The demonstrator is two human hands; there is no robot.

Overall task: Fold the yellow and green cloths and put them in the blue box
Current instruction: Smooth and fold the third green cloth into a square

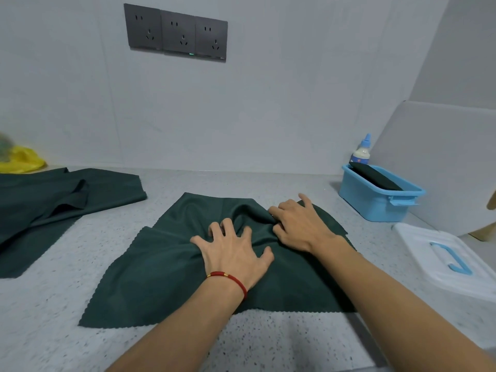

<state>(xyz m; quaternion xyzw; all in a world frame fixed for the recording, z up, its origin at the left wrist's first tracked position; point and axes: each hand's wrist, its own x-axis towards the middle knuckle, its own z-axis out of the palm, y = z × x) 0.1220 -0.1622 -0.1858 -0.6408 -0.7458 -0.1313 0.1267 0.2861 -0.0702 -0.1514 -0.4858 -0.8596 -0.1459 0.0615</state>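
Currently both hands, left hand (233,250) and right hand (300,224), claw-grip the green cloth (150,277) mid-counter; bunched centre risks a crooked fold.

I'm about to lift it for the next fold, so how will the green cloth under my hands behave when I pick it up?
The green cloth will probably flop and drape: it already bunches into soft ridges where the left hand and right hand gather it. It looks thin and light, lying flat against the counter. Lifted by one corner, it would likely sag out of its fold.
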